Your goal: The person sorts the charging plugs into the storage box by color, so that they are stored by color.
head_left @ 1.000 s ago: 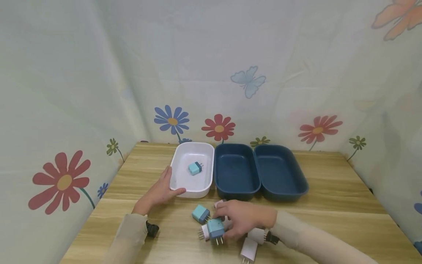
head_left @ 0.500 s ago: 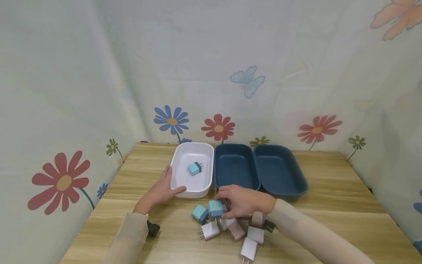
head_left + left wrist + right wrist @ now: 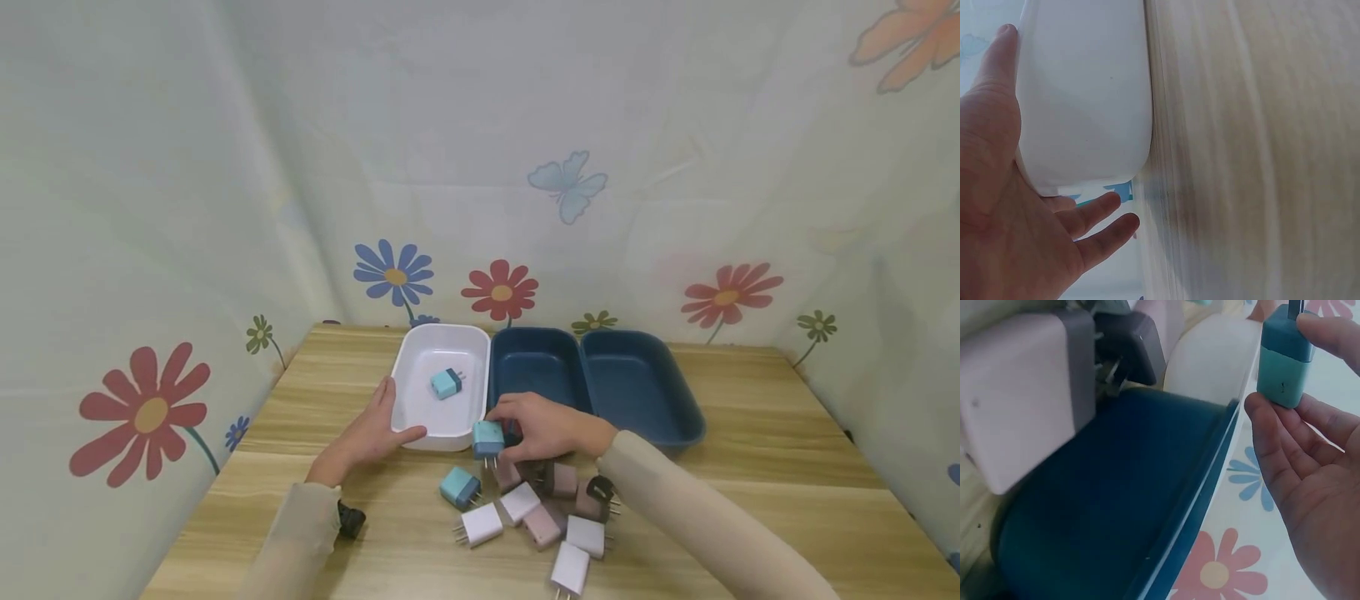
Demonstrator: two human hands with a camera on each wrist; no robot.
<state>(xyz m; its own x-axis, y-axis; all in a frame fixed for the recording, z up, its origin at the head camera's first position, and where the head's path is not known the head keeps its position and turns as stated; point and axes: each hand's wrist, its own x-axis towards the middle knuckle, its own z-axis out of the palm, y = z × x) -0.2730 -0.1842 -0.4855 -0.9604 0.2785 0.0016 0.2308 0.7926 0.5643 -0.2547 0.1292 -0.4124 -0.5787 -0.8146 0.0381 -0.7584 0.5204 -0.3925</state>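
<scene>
Head view: left hand [image 3: 367,431] spread against white tray [image 3: 435,415], teal charger [image 3: 487,439] pinched in right hand [image 3: 546,427] could be dropped if grip slackens.

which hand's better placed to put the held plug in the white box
Likely right: the right grip pinches the teal plug by the white box; the left grip holds no plug, touching the box.

Cream long sleeves [image 3: 678,500], black wrist-worn devices [image 3: 350,521]
</scene>
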